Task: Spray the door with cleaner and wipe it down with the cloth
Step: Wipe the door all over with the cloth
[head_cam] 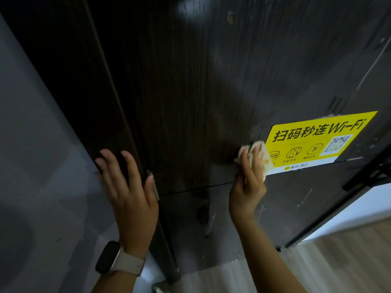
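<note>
Now right hand (248,182) presses cloth (257,153) at sticker's (317,140) edge — left hand (124,185) flat on door (190,92).

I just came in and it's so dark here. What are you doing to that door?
A person is wiping the dark wooden door. The right hand holds a crumpled pale cloth against the door, right at the left edge of the yellow Wi-Fi sticker. The left hand, with a pale-strapped smartwatch on its wrist, lies flat with straight fingers on the door's edge. No spray bottle is in view.
</note>
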Demonstrator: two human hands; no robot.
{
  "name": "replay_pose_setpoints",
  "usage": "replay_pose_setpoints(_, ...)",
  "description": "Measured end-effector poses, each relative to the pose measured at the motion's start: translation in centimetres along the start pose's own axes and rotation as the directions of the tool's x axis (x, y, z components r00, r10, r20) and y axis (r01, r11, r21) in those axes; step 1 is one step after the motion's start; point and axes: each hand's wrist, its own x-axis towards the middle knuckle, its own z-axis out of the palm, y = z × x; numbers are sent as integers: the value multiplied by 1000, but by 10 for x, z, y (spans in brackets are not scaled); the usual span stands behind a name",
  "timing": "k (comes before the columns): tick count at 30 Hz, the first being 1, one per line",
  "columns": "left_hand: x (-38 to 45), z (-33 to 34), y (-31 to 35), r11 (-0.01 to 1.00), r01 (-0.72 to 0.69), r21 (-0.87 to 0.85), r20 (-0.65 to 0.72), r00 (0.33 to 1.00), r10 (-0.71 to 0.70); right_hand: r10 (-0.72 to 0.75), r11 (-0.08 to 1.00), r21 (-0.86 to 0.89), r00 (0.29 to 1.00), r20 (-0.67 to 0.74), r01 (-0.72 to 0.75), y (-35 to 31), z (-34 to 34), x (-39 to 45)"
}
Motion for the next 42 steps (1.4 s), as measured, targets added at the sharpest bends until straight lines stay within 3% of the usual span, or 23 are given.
replay_pose_setpoints(3,0,-1,1,1000,-1,-4,3,1000,1,-165,986,2,985,-44,165,-27,7,55)
replay_pose_setpoints(6,2,1,10,999,13,-36,-3,1000,-13,-272,962,-27,962,-32,271,-12,6,58)
replay_pose_setpoints(11,5,8,11,1000,9,11,-11,1000,-9,-129,988,-66,976,175,142,47,-9,-39)
replay_pose_setpoints(13,4,7,10,999,2,37,-3,1000,-2,-136,987,-56,969,208,151,46,-12,-38)
replay_pose_setpoints(20,1,2,12,998,33,60,9,999,-33,-300,954,-2,954,-26,300,-19,-4,83)
replay_pose_setpoints(27,0,-5,17,996,50,-74,1,999,-50,-360,933,-25,933,18,360,-8,-13,83)
replay_pose_setpoints(29,1,-4,31,994,37,-103,-5,999,-38,-382,923,-19,923,47,383,-6,-19,88)
replay_pose_setpoints(35,19,29,115,973,-216,-77,147,963,226,-389,921,-3,921,16,389,14,-42,118)
replay_pose_setpoints(39,30,60,176,962,-272,-3,150,951,269,-338,940,6,938,-77,340,47,-67,140)
replay_pose_setpoints(42,33,83,215,972,-231,33,131,966,225,-251,967,14,957,-144,255,86,-99,168)
